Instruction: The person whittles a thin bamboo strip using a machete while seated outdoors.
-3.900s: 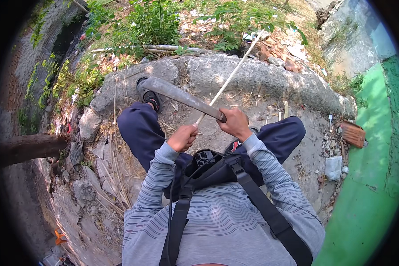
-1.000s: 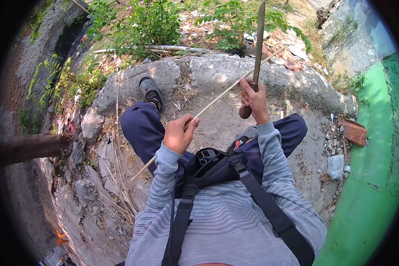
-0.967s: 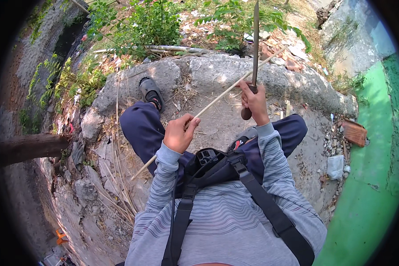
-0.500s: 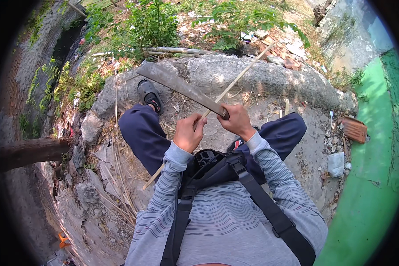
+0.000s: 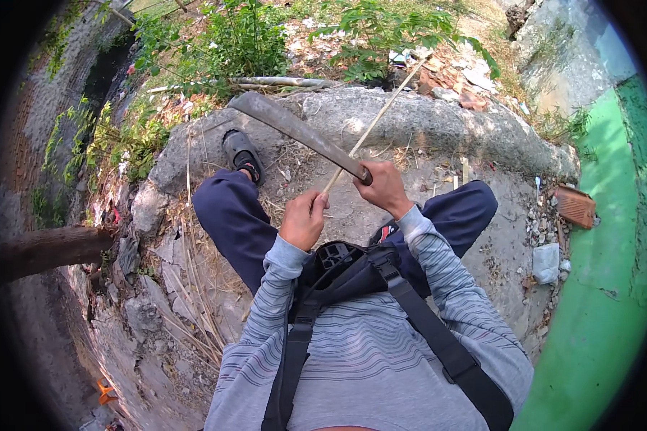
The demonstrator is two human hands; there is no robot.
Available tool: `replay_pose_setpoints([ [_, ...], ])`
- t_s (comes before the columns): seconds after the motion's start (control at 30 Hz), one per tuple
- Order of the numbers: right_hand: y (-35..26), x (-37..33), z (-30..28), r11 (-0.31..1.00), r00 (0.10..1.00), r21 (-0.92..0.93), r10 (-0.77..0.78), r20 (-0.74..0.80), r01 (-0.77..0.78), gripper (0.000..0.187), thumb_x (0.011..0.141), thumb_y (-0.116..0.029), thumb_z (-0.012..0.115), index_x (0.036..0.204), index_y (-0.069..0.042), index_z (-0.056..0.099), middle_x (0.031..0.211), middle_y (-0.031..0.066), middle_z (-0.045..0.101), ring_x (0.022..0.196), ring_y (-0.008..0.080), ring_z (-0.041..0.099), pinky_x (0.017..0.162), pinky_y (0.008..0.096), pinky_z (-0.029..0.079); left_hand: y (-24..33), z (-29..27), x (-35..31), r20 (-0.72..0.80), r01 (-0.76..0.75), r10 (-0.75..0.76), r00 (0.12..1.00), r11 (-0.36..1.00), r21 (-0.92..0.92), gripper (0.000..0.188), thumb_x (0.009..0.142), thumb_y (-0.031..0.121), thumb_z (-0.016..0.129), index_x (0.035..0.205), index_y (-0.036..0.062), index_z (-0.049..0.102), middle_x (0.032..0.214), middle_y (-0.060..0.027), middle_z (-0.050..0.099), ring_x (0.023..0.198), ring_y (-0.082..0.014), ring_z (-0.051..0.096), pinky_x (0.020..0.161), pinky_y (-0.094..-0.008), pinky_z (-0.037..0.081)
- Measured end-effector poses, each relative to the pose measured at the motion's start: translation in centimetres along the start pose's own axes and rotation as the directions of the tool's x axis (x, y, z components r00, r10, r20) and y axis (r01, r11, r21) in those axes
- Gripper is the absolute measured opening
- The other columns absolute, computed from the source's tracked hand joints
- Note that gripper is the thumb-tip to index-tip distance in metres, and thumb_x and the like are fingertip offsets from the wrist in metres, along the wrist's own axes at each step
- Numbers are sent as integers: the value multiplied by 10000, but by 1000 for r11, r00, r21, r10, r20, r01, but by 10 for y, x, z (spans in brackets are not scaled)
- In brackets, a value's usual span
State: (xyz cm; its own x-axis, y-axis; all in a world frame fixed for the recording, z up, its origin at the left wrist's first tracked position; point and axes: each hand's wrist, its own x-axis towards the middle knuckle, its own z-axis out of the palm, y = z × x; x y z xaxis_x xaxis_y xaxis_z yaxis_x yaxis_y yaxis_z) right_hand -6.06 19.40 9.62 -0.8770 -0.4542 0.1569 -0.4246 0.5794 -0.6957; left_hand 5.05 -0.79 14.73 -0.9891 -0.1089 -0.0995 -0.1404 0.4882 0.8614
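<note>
1. Left hand [image 5: 303, 221]: on the near side of the concrete kerb [image 5: 438, 129]; fingers folded together, thumb and forefinger pinching a thin pale stick [image 5: 377, 123]
2. Right hand [image 5: 383, 190]: also on the near side of the kerb, closer to it than the left; fingers wrapped around the handle of a machete [image 5: 295, 129], most of the handle hidden by the grip
3. Stick: slants away from the left hand, passing above the kerb in view, far end beyond it
4. Machete: blade points left, tip over the kerb in view; it crosses the stick near the handle, contact cannot be told
5. Grey shoe [image 5: 242, 153]: at the kerb's left part
6. Leafy plant [image 5: 255, 50]: beyond the kerb
7. Terracotta block [image 5: 575, 207]: near the kerb's right end, a white packet [image 5: 545, 263] on its near side
</note>
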Motion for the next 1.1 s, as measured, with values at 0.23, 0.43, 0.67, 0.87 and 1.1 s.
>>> replay_pose_setpoints([
  [0.23,7,6,8,999,999,29,34,-38,-33,221,788,-248,746,867,-44,712,714,200,673,700,411,679,657,488,545,-13,1,-1,-39,-12,13,999,999,40,292,1047,197,555,918,-38,670,698,-138,630,607,-199,585,614,-365,457],
  [0.43,41,21,-7,995,991,28,96,-89,-94,208,814,-229,715,819,-22,696,670,197,644,656,409,667,604,478,501,-12,-9,-18,13,-6,5,1000,998,57,296,1049,200,555,888,-33,644,662,-130,584,579,-191,533,581,-369,424],
  [0.67,25,9,12,995,998,85,62,-25,-60,207,804,-224,723,825,-20,695,688,207,650,655,417,661,607,485,493,-20,-11,-12,15,33,-36,999,987,154,267,1035,187,563,914,-29,662,750,-210,671,679,-374,672,640,-430,494],
  [0.87,65,29,-10,973,968,29,232,-91,-231,203,806,-241,715,847,-43,701,725,189,684,689,406,681,632,469,535,-11,-28,-27,54,-3,-1,999,997,80,282,1035,194,550,909,-34,657,739,-218,660,683,-382,671,634,-434,491],
  [1.1,45,15,14,998,998,-42,51,-36,-53,210,793,-257,730,909,-82,724,767,172,710,715,403,692,669,484,564,-21,-24,-19,46,-10,4,999,994,112,279,1037,181,543,889,-30,648,721,-214,648,661,-378,656,626,-431,480],
])
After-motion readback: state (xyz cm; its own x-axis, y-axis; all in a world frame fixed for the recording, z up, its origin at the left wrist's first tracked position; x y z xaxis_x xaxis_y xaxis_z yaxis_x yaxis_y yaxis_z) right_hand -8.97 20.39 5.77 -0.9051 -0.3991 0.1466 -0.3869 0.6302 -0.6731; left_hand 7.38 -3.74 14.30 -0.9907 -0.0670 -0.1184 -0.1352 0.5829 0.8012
